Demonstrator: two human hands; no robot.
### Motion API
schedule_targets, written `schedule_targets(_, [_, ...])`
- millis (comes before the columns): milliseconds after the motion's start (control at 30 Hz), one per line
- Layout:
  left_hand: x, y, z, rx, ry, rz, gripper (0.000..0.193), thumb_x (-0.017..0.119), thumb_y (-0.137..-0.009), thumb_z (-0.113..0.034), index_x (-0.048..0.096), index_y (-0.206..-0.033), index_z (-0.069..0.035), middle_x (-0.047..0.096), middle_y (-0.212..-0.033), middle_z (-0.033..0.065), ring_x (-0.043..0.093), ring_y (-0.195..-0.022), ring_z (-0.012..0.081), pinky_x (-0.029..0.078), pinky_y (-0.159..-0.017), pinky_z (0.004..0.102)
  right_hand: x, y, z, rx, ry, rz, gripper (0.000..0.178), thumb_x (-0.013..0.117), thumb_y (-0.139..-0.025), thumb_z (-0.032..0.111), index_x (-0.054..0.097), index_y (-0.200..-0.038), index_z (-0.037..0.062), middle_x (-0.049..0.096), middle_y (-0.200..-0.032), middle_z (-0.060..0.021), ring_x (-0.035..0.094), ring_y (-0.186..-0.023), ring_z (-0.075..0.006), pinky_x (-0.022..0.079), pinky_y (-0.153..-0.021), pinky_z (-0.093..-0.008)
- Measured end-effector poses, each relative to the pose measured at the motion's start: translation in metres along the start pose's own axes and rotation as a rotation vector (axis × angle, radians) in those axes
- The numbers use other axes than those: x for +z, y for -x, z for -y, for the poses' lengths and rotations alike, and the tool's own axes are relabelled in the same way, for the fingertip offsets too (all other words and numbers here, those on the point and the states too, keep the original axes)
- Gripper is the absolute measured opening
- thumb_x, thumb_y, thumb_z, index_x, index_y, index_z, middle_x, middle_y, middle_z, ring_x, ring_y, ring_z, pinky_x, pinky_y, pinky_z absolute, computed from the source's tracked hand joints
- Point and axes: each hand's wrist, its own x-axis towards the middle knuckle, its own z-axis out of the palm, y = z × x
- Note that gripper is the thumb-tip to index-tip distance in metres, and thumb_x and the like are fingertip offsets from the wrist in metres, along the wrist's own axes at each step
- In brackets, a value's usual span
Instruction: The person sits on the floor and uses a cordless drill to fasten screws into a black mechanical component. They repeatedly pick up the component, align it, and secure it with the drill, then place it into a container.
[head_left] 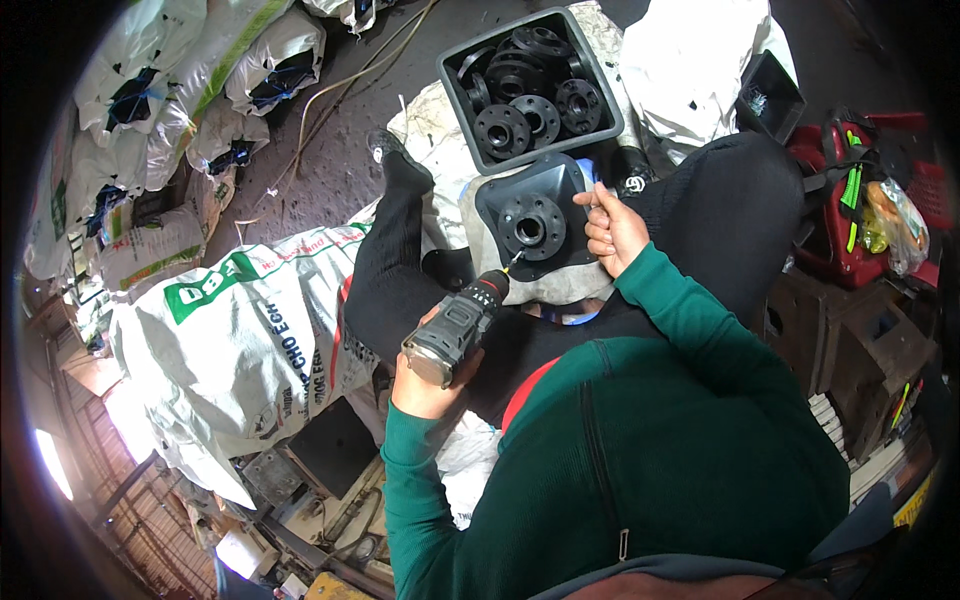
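Note:
My left hand [424, 392] is wrapped round a cordless drill [450, 330] with a dark body and a red ring behind the chuck. The bit points away from me, its tip at the near edge of a black round flange [532, 228]; I cannot tell whether it touches. The flange has a raised hub, a central hole and several small holes around it. It lies on a dark grey square plate-like part [500, 192] between my legs. Curled by the right edge of that part, my right hand [617, 232] has thumb and forefinger together; whatever they pinch is too small to name.
Just beyond stands a grey bin [450, 115] holding several more black flanges. White sacks [250, 300] lie on the left, and filled bags [215, 70] are stacked at the far left. A red plastic chair [850, 255] with a bag on it is at right. A cable [345, 85] crosses the floor.

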Motion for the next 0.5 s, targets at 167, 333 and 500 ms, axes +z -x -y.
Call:
schedule_targets(167, [-0.018, -0.016, -0.012, 0.111, -0.064, 0.056, 0.052, 0.076, -0.071, -0.010, 0.056, -0.117, 0.001, 0.063, -0.110, 0.0158, 0.063, -0.099, 0.0286, 0.049, -0.087, 0.0356, 0.001, -0.013, -0.011, -0.123, 0.301, -0.065, 0.024, 0.057, -0.095, 0.026, 0.064, -0.102, 0.0041, 0.043, -0.059, 0.0101, 0.026, -0.041, -0.0001, 0.018, -0.035, -0.0196])
schedule_targets(333, [-0.016, -0.048, -0.021, 0.263, -0.152, 0.057, 0.054, 0.076, -0.071, -0.010, 0.055, -0.120, -0.001, 0.062, -0.114, 0.0150, 0.064, -0.102, 0.0289, 0.050, -0.087, 0.0347, 0.000, -0.033, -0.036, -0.286, 0.584, -0.065, 0.026, 0.063, -0.089, 0.021, 0.067, -0.110, 0.0054, 0.066, -0.084, -0.0043, 0.058, -0.081, -0.0092, 0.046, -0.074, -0.0251])
schedule_targets(500, [-0.013, -0.071, -0.026, 0.169, -0.062, 0.107, 0.055, 0.075, -0.072, -0.013, 0.053, -0.122, -0.003, 0.063, -0.113, 0.0142, 0.066, -0.098, 0.0310, 0.052, -0.085, 0.0351, 0.002, -0.037, -0.044, -0.462, 0.721, -0.052, 0.025, 0.064, -0.089, 0.022, 0.068, -0.108, 0.0073, 0.069, -0.088, -0.0060, 0.060, -0.081, -0.0120, 0.047, -0.077, -0.0271])
